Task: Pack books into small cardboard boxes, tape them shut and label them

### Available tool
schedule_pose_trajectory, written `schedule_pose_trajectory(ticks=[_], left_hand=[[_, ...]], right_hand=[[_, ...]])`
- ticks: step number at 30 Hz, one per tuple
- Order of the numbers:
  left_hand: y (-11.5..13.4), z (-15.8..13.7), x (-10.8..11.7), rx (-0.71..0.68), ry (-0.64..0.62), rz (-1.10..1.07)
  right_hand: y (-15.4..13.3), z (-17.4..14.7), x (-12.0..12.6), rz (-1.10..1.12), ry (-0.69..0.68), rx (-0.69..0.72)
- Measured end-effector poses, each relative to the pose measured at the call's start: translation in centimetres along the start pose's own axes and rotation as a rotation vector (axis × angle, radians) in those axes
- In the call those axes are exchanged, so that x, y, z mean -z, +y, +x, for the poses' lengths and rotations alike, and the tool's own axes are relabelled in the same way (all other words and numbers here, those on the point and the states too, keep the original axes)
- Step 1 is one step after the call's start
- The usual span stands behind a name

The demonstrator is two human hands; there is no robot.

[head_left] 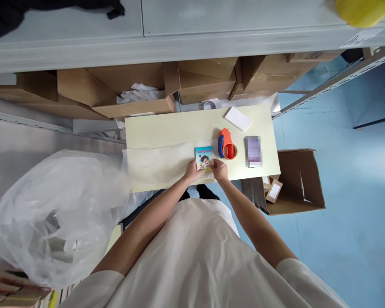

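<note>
Both hands grip a small picture book (204,155) with a blue top and a cartoon figure on its cover. My left hand (192,172) is closed on its lower left edge, and my right hand (220,170) pinches the lower right side. Beneath the book, a translucent plastic sheet (163,160) lies across the pale table (167,127). An orange and blue tape dispenser (225,142) rests just beyond my right hand. Farther right is a purple, blurred-out rectangular item (253,149). A white flat box (238,118) sits near the far edge.
A large bundle of clear plastic (60,205) bulges at the left. Cardboard boxes (208,81) line the shelf behind the table. An open carton (300,184) with small boxes stands on the right. Another person's hand (14,283) touches stacked books at lower left.
</note>
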State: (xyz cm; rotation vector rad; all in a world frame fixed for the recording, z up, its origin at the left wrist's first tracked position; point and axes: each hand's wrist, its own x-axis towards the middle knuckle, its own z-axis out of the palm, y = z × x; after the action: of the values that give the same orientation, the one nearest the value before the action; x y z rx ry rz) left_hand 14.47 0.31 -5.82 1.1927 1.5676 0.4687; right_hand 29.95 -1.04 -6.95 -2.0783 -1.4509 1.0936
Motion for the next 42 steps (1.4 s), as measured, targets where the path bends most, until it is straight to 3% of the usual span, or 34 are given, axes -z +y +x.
schedule_pose_trajectory(ticks=[4, 8, 12, 18, 22, 29, 35, 38, 42], left_hand=[[0.0, -1.1, -0.2, -0.063, 0.017, 0.197], [-0.4, -2.1, 0.0, -0.219, -0.131, 0.475], [-0.8, -2.2, 0.3, -0.248, -0.205, 0.587], [-0.6, -2.3, 0.3, -0.22, -0.25, 0.648], [-0.5, -2.3, 0.5, -0.202, -0.24, 0.635], [-1.4, -2.8, 1.3, -0.261, -0.257, 0.55], [-1.1, -2.7, -0.1, -0.291, -0.287, 0.489], [0.1, -2.1, -1.3, -0.302, -0.31, 0.372], [2.1, -1.4, -1.7, -0.21, -0.246, 0.086]], right_hand=[[1.5, -1.3, 0.1, -0.038, 0.122, 0.103], [2.5, -2.6, 0.2, 0.017, 0.207, 0.085], [2.2, -2.0, -0.2, 0.17, 0.152, 0.012], [1.4, -0.5, 0.1, 0.402, -0.042, -0.284], [0.9, -0.4, 0.7, 0.371, -0.138, -0.241], [-0.4, -1.1, 0.8, 0.146, -0.013, -0.105], [-1.7, -2.6, 2.3, 0.082, 0.003, -0.031], [-2.3, -3.2, 3.6, -0.002, 0.03, 0.015], [-2.8, -3.5, 4.4, -0.103, 0.04, 0.094]])
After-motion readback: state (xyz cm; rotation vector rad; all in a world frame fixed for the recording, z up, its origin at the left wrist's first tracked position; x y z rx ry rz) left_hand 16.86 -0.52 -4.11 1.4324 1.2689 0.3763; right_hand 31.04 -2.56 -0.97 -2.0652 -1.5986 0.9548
